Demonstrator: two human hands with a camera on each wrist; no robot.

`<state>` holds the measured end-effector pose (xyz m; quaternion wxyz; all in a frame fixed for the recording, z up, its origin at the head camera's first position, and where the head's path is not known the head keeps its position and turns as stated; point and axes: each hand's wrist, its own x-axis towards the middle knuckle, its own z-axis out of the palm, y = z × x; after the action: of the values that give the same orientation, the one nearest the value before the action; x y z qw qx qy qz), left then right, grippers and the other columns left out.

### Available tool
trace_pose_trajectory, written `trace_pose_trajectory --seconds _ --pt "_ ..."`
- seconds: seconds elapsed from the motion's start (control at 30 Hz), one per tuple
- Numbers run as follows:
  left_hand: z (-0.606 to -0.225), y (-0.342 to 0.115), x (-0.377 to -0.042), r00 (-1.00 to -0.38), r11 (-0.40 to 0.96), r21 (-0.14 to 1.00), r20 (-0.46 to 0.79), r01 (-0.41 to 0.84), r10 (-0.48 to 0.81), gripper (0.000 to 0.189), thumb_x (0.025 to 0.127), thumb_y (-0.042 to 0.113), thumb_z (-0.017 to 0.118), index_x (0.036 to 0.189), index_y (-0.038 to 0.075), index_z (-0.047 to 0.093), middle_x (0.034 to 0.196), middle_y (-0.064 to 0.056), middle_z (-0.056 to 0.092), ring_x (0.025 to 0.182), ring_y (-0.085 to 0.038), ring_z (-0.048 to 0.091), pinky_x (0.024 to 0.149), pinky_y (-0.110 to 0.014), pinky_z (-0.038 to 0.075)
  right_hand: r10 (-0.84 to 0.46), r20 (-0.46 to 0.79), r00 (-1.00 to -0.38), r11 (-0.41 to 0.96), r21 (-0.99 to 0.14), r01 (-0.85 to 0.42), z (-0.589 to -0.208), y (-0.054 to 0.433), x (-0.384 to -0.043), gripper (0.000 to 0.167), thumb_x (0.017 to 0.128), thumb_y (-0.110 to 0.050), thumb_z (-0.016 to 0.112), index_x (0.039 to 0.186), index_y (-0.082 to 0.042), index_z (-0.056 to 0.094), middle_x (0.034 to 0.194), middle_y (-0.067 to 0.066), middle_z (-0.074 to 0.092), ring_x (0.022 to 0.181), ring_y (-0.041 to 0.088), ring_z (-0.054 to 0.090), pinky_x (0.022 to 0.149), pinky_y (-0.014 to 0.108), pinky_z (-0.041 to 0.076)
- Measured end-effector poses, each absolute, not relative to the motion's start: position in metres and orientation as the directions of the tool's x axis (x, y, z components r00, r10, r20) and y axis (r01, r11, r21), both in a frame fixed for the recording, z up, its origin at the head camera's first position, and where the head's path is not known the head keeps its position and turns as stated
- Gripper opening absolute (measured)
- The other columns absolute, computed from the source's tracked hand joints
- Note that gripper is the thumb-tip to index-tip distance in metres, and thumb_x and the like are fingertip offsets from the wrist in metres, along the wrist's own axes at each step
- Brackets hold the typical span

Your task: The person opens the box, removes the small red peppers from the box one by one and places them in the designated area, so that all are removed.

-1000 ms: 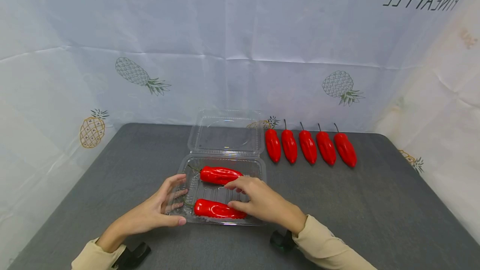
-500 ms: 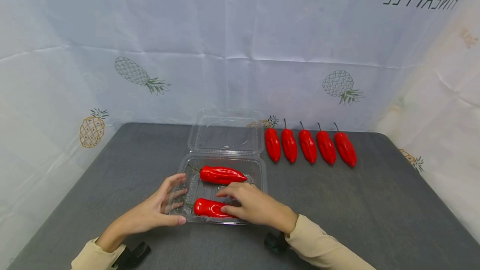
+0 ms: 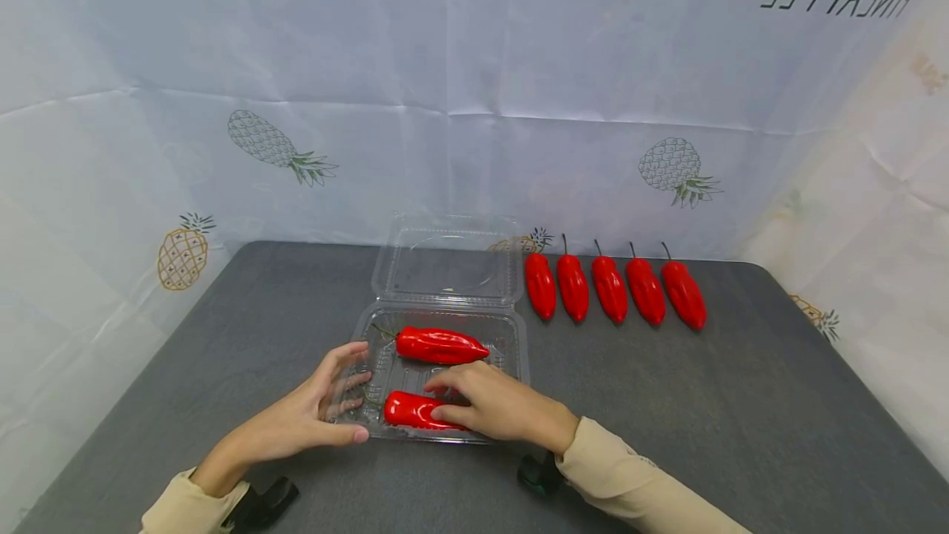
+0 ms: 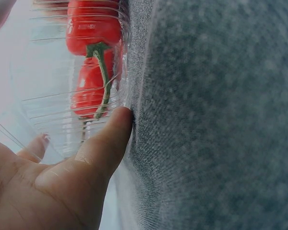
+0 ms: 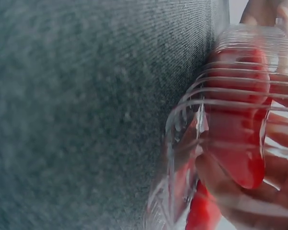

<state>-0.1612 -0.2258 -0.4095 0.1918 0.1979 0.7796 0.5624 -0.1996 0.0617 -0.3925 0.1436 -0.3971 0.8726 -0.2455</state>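
Two red chili peppers lie crosswise, stems to the left, in the clear plastic clamshell box. My right hand reaches into the box and holds the near chili pepper around its tip half, which the hand hides in the head view. In the right wrist view, the thumb and fingers lie on either side of this chili pepper. The far chili pepper rests just beyond the knuckles. At the box's left wall, my left hand rests with fingers spread; its thumb lies along the near corner.
The box's clear lid stands raised at the back, by the patterned curtain. Right of it, several red chili peppers lie in a row, stems away, on the dark grey table.
My right hand has moved left and slightly nearer along the near chili pepper, uncovering the far one's tip. The left hand and the box have stayed put.
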Motion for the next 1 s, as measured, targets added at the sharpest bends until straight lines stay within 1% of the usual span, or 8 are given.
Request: trace_pose_trajectory --seconds 0.17,0.33,0.5,0.57,0.73,0.8,0.9,1.0 --pt "-0.4092 -0.2258 -0.1613 -0.843 0.283 0.953 -0.062 0.11 0.534 0.098 0.088 0.013 0.074 0.154 0.005 0.003 0.161 -0.027 0.002 0.144 -0.058 0.019 0.109 -0.05 0.043 -0.778 -0.071 -0.625 0.553 -0.551 -0.625 -0.3922 0.0616 -0.2 0.037 0.095 -0.028 0.068 0.128 -0.013 0.067 0.119 -0.004 0.072 0.096 -0.001 0.063 0.094 0.02 0.053" --pt "-0.4105 -0.2254 -0.1617 -0.847 0.286 0.953 -0.069 0.101 0.527 0.098 0.087 0.012 0.074 0.155 0.007 0.004 0.161 -0.026 0.003 0.145 -0.056 0.019 0.11 -0.045 0.044 -0.784 -0.072 -0.617 0.542 -0.565 -0.623 -0.3927 0.0615 -0.2005 0.036 0.094 -0.027 0.068 0.128 -0.013 0.067 0.119 -0.004 0.071 0.097 -0.001 0.063 0.094 0.02 0.053" --pt "-0.4114 -0.2252 -0.1615 -0.853 0.298 0.95 -0.078 0.094 0.516 0.098 0.087 0.013 0.074 0.155 0.008 0.004 0.161 -0.025 0.004 0.145 -0.055 0.02 0.11 -0.041 0.044 -0.782 -0.066 -0.62 0.543 -0.561 -0.625 -0.3934 0.062 -0.2005 0.038 0.094 -0.03 0.068 0.128 -0.014 0.066 0.12 -0.004 0.07 0.102 0.002 0.063 0.097 0.022 0.052" --pt "-0.4111 -0.2255 -0.1613 -0.853 0.299 0.949 -0.074 0.099 0.517 0.098 0.087 0.013 0.074 0.155 0.007 0.004 0.161 -0.025 0.004 0.145 -0.056 0.02 0.11 -0.042 0.044 -0.777 -0.066 -0.626 0.551 -0.552 -0.626 -0.3933 0.0621 -0.2002 0.039 0.093 -0.032 0.069 0.129 -0.015 0.066 0.117 -0.004 0.069 0.099 0.002 0.06 0.093 0.02 0.052" --pt "-0.4089 -0.2254 -0.1603 -0.846 0.278 0.955 -0.059 0.107 0.53 0.098 0.088 0.012 0.074 0.154 0.006 0.003 0.161 -0.026 0.003 0.144 -0.057 0.019 0.11 -0.044 0.044 -0.761 -0.091 -0.642 0.582 -0.532 -0.615 -0.3924 0.0612 -0.2005 0.044 0.091 -0.035 0.072 0.129 -0.014 0.066 0.103 -0.006 0.06 0.085 0.001 0.05 0.074 0.014 0.047" --pt "-0.4086 -0.2254 -0.16 -0.844 0.273 0.956 -0.059 0.106 0.533 0.097 0.088 0.012 0.074 0.154 0.006 0.003 0.161 -0.025 0.002 0.144 -0.057 0.019 0.11 -0.042 0.045 -0.757 -0.105 -0.645 0.592 -0.528 -0.609 -0.3918 0.0607 -0.2006 0.046 0.09 -0.036 0.073 0.129 -0.015 0.066 0.101 -0.006 0.057 0.084 0.002 0.049 0.071 0.014 0.045" --pt "-0.4097 -0.2258 -0.1606 -0.846 0.277 0.955 -0.064 0.102 0.53 0.097 0.088 0.012 0.074 0.155 0.006 0.003 0.161 -0.025 0.002 0.145 -0.056 0.019 0.11 -0.04 0.045 -0.755 -0.117 -0.645 0.599 -0.523 -0.606 -0.3917 0.0604 -0.2007 0.045 0.088 -0.035 0.075 0.128 -0.015 0.067 0.104 -0.006 0.06 0.085 0.001 0.05 0.073 0.014 0.046" --pt "-0.411 -0.2263 -0.1613 -0.848 0.283 0.954 -0.069 0.098 0.525 0.097 0.088 0.011 0.073 0.155 0.007 0.003 0.161 -0.025 0.002 0.145 -0.056 0.019 0.11 -0.041 0.045 -0.764 -0.119 -0.634 0.588 -0.533 -0.609 -0.3922 0.0608 -0.2013 0.044 0.088 -0.032 0.075 0.128 -0.015 0.066 0.113 -0.006 0.066 0.092 0.001 0.054 0.08 0.015 0.05"
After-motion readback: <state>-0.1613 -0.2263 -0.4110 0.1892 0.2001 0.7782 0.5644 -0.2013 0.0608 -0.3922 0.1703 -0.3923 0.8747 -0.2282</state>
